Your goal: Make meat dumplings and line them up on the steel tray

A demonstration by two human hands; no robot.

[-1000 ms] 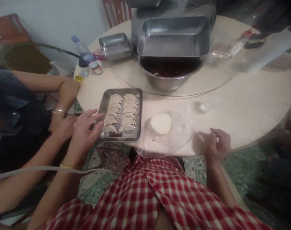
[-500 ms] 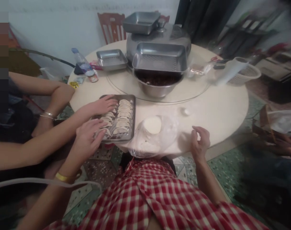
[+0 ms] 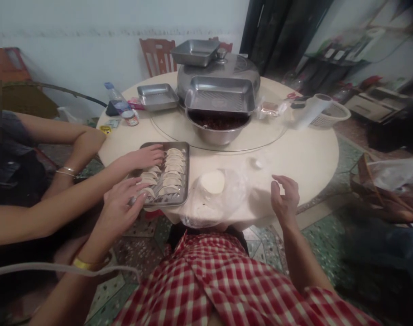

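My left hand (image 3: 122, 204), with a yellow band at the wrist, is at the near left corner of a metal tray (image 3: 187, 181). Its fingers are stretched and apart, right against a folded dumpling (image 3: 147, 194); I cannot tell whether they touch it. Two columns of dumplings (image 3: 172, 174) lie in the tray. My right hand (image 3: 285, 195) hovers over the table's near right side, thumb and fingers curved apart, holding nothing. Between my hands, a stack of round dough wrappers (image 3: 212, 182) rests on a clear plastic bag (image 3: 235, 190).
Another person's hand (image 3: 147, 157) reaches over the tray from the left. Farther back stand a bowl of dark filling (image 3: 220, 134), a metal pan (image 3: 222, 95) on its rim, and a large lidded pot (image 3: 186, 79). A small white lump (image 3: 258, 163) and a plastic basket (image 3: 333, 115) are to the right.
The head view has shifted a little, so the tabletop sits lower and more to the left. My left hand has drawn back slightly from the dumpling; my right hand keeps its curved pose.
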